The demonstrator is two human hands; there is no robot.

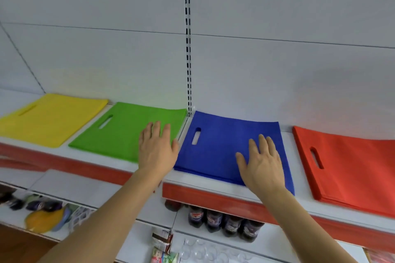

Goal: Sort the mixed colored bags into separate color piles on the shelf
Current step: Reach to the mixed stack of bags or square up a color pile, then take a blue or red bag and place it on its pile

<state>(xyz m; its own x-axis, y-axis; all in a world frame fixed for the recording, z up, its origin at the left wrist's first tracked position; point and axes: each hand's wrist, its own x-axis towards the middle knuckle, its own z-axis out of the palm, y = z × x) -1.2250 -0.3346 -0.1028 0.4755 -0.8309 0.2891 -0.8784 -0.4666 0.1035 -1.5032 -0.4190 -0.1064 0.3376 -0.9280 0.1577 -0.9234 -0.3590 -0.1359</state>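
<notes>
- Four flat piles of coloured bags lie in a row on the white shelf, each with a slot handle cut near one end.
- The yellow pile is farthest left, with a strip of bare shelf between it and the green pile on its right.
- The blue pile sits right of centre, just past the seam where two shelf boards meet; its near edge shows several stacked layers.
- The red pile is farthest right, well apart from the blue one, and runs out of view at the right edge.
- The left hand lies palm down with straight, relaxed fingers on the right near corner of the green pile, thumb toward the blue pile; it grips nothing.
- The right hand lies flat, fingers spread and straight, on the right near part of the blue pile; it grips nothing either.
- Both forearms reach up from the near bottom of the view.
- A slotted upright rail runs up the white back wall behind the gap between green and blue.
- The shelf front carries a red edge strip.
- On the lower shelf, dark drink bottles stand under the blue pile, and blurred goods, one of them yellow, lie at the lower left.
</notes>
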